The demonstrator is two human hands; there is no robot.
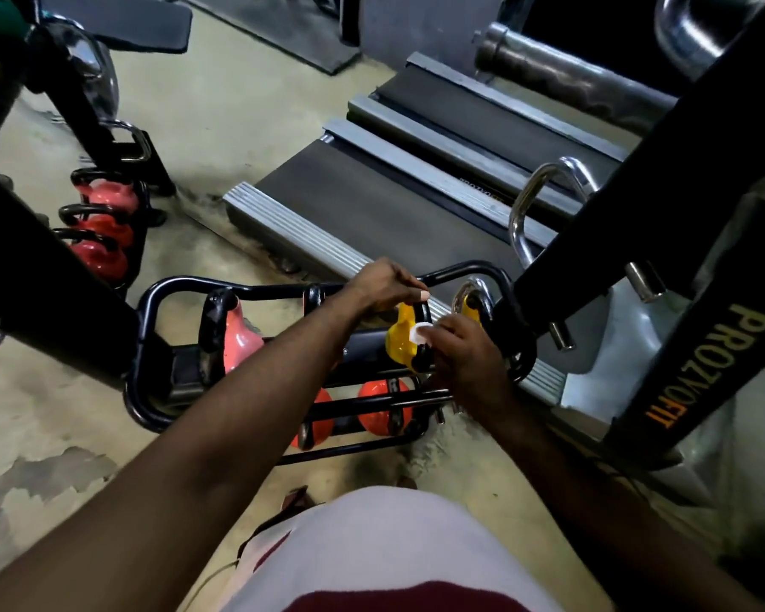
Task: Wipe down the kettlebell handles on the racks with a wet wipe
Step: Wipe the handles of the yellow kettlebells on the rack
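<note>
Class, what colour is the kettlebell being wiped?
Yellow kettlebell, black handle, seen in the head view; right hand presses the white wipe on it.

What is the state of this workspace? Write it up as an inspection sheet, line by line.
Surface: worn concrete floor, patchy and stained.
Job's things: yellow kettlebell on the black rack; white wet wipe pressed to its black handle.
Clutter: pink kettlebell on the same rack, orange kettlebells on the tier below, red kettlebells on a second rack.
Grippers: left hand steadies the handle top; right hand holds the wipe.
Cables: thin pale cord near the person's clothing; its use cannot be told.
Surroundings: treadmill decks behind, black machine frame to the right.
</note>
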